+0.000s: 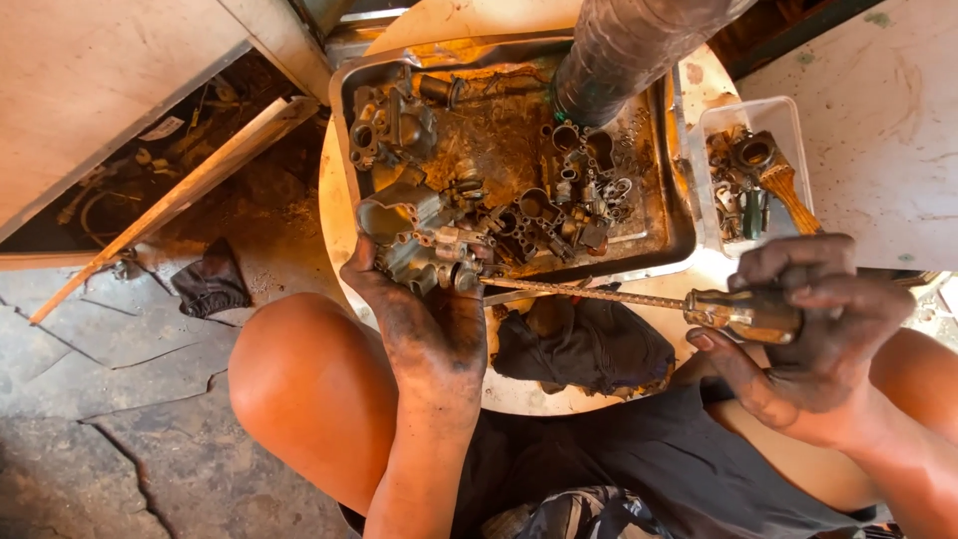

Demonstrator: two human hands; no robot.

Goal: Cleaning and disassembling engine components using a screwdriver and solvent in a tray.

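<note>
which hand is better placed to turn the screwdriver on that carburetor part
Right. The right hand already grips the screwdriver handle, its shaft reaching to the carburetor part. The left hand steadies that part at the metal tray rim.

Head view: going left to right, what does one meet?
Dark rag on the floor → left hand gripping a carburettor body → long screwdriver → right hand on its handle; clear plastic tub lies above.
</note>
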